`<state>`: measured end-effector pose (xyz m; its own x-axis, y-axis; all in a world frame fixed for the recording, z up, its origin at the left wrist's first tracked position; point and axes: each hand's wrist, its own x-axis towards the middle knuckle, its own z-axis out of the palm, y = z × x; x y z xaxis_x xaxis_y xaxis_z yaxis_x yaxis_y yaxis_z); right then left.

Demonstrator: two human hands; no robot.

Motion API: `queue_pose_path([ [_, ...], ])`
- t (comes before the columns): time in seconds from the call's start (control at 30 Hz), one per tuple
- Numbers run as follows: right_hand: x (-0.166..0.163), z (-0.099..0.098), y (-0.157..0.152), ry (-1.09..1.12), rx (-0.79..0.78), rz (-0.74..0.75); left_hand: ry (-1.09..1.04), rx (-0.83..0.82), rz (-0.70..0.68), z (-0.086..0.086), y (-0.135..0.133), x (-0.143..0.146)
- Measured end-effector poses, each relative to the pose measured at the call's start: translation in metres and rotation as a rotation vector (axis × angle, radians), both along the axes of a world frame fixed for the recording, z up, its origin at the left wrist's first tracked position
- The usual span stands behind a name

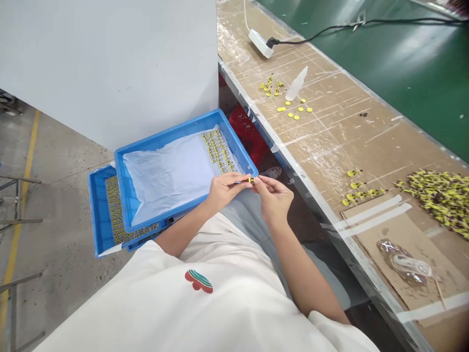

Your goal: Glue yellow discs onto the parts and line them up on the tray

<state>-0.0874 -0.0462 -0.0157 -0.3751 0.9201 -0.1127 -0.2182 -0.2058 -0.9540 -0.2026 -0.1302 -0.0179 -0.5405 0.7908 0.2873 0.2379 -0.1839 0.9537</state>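
Between both hands, over the near right corner of the blue tray (120,168), is a small yellow and dark figure (251,180). My left hand (225,189) pinches it between thumb and fingers from the left. The fingertips of my right hand (274,195) are closed on it from the right; its finer shape is too small to make out. A white sheet (164,171) lines the tray, and rows of similar yellow and dark pieces (219,151) lie along its right side, partly behind my left hand.
Beneath sits another blue tray (95,210) with many small pieces. On the cardboard-covered bench (330,132) are a white bottle (296,84), yellow discs (296,117), a heap of yellow pieces (439,195), a clear container (412,265) in a brown puddle, and a power strip (261,43).
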Motion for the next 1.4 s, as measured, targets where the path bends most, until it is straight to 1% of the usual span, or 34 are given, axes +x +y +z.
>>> queue_pose_path([
  [0.17, -0.015, -0.009, -0.004, 0.008, -0.018, 0.042, 0.007, -0.061, 0.027, -0.005, -0.006, -0.018],
  [0.33, -0.025, -0.013, -0.003, -0.007, -0.037, 0.113, -0.037, -0.058, 0.114, -0.011, -0.009, -0.026],
  [0.4, -0.029, -0.013, -0.003, -0.017, -0.041, 0.133, -0.045, -0.056, 0.118, -0.013, -0.01, -0.028],
  [0.47, -0.033, -0.013, -0.003, -0.027, -0.049, 0.156, -0.078, -0.056, 0.103, -0.015, -0.01, -0.03],
  [0.53, -0.036, -0.014, -0.002, -0.044, -0.064, 0.186, -0.168, -0.059, 0.099, -0.021, -0.011, -0.034],
  [0.6, -0.035, -0.016, -0.001, -0.071, -0.074, 0.211, -0.291, -0.088, 0.139, -0.031, -0.014, -0.041],
  [0.67, -0.029, -0.021, 0.002, -0.11, -0.069, 0.226, -0.348, -0.174, 0.231, -0.045, -0.018, -0.054],
  [0.73, -0.018, -0.027, 0.005, -0.173, -0.057, 0.234, -0.284, -0.295, 0.336, -0.061, -0.022, -0.073],
  [0.8, -0.001, -0.036, 0.008, -0.25, -0.057, 0.23, -0.217, -0.372, 0.386, -0.077, -0.025, -0.094],
  [0.9, 0.027, -0.05, 0.009, -0.342, -0.07, 0.191, -0.129, -0.469, 0.396, -0.101, -0.021, -0.123],
  [0.97, 0.046, -0.057, 0.007, -0.392, -0.078, 0.165, -0.061, -0.537, 0.381, -0.115, -0.015, -0.135],
  [1.07, 0.068, -0.061, 0.0, -0.468, -0.099, 0.139, 0.028, -0.63, 0.362, -0.135, -0.004, -0.144],
  [1.17, 0.082, -0.062, -0.005, -0.504, -0.131, 0.089, 0.091, -0.714, 0.361, -0.152, 0.002, -0.147],
  [1.3, 0.089, -0.063, -0.009, -0.512, -0.173, 0.019, 0.152, -0.781, 0.363, -0.168, 0.006, -0.149],
  [1.4, 0.089, -0.065, -0.011, -0.499, -0.194, 0.016, 0.182, -0.798, 0.367, -0.176, 0.009, -0.151],
])
